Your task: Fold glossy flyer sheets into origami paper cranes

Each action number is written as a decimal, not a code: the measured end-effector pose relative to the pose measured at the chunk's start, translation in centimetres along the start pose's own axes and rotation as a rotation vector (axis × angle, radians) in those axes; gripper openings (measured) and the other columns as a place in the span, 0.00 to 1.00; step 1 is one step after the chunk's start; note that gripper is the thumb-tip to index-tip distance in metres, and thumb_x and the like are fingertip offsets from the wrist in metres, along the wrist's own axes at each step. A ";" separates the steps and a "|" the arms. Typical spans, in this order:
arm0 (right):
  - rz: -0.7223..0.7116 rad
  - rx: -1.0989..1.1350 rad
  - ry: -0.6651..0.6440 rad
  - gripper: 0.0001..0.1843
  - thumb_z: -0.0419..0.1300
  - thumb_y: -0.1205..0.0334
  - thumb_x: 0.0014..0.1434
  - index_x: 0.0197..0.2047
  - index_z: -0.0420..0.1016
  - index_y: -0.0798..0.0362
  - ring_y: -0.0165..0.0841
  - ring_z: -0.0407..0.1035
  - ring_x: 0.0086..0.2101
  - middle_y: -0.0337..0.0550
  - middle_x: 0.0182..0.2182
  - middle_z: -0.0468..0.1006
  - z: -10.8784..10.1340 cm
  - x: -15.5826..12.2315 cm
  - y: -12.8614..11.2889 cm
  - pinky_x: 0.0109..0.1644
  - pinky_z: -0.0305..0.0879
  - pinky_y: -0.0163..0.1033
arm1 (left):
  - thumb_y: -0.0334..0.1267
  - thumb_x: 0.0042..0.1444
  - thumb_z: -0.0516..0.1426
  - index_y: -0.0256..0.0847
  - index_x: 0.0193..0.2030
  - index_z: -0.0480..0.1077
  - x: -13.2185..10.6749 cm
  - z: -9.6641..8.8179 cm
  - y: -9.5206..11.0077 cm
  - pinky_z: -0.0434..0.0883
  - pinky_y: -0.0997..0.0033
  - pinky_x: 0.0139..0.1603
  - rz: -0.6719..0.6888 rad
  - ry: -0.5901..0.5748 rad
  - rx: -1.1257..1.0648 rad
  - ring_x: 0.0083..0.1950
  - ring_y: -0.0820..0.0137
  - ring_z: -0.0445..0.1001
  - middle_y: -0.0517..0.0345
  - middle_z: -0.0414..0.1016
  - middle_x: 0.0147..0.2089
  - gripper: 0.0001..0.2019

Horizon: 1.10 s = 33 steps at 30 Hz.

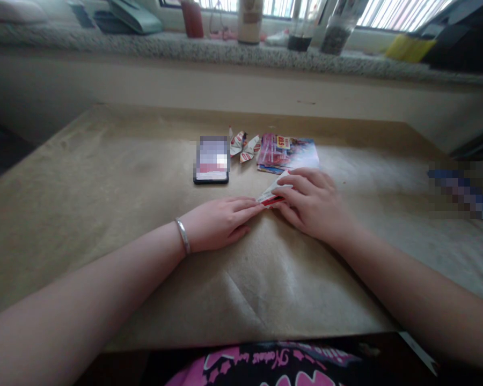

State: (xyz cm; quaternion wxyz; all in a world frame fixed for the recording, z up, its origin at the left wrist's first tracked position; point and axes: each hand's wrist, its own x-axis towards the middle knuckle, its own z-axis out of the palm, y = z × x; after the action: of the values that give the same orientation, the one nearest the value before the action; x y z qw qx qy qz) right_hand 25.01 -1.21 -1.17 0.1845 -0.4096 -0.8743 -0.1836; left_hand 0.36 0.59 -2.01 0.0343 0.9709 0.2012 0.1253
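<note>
A small folded piece of printed paper (270, 195), white and red, lies on the brown paper-covered table (104, 182). My right hand (312, 203) rests on it with fingers curled, pinching its right end. My left hand (219, 222), a silver bangle on the wrist, lies flat with fingers together, their tips pressing the paper's left end. Beyond the hands lie two folded paper figures (243, 146) and a stack of colourful printed sheets (287, 154).
A phone (211, 160) lies face up left of the paper figures. A stone windowsill (225, 51) at the back carries bottles, jars and a yellow object. A blurred item sits at the table's right edge (462, 190).
</note>
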 end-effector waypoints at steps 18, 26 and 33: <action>0.062 0.018 -0.378 0.18 0.47 0.56 0.64 0.35 0.76 0.54 0.42 0.67 0.41 0.49 0.35 0.78 0.3 3.1 -1.0 0.56 0.49 0.49 | 0.37 0.62 0.52 0.39 0.62 0.65 -0.1 -0.7 0.0 0.72 0.60 0.54 -0.022 -0.016 0.087 0.51 0.62 0.70 0.47 0.73 0.53 0.21; 0.164 0.214 -0.361 0.12 0.53 0.55 0.61 0.35 0.72 0.53 0.41 0.68 0.41 0.47 0.36 0.78 1.7 2.7 -0.8 0.47 0.54 0.45 | 0.36 0.62 0.52 0.38 0.59 0.67 -0.1 -0.6 -0.1 0.72 0.62 0.52 -0.012 0.007 0.086 0.50 0.63 0.71 0.47 0.74 0.51 0.19; 0.209 0.322 -0.362 0.09 0.55 0.59 0.58 0.33 0.74 0.53 0.39 0.69 0.37 0.46 0.33 0.78 2.4 3.0 -0.1 0.44 0.57 0.42 | 0.36 0.63 0.50 0.38 0.54 0.71 0.0 -0.7 0.3 0.73 0.65 0.46 -0.015 0.032 0.147 0.44 0.66 0.72 0.48 0.76 0.45 0.16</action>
State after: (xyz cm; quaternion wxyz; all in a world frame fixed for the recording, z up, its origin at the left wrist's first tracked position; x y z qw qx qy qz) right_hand 22.74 1.86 -1.82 0.1059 -0.4892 -0.8640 0.0543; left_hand 0.31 0.36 -1.27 -0.0394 0.9671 0.2178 0.1254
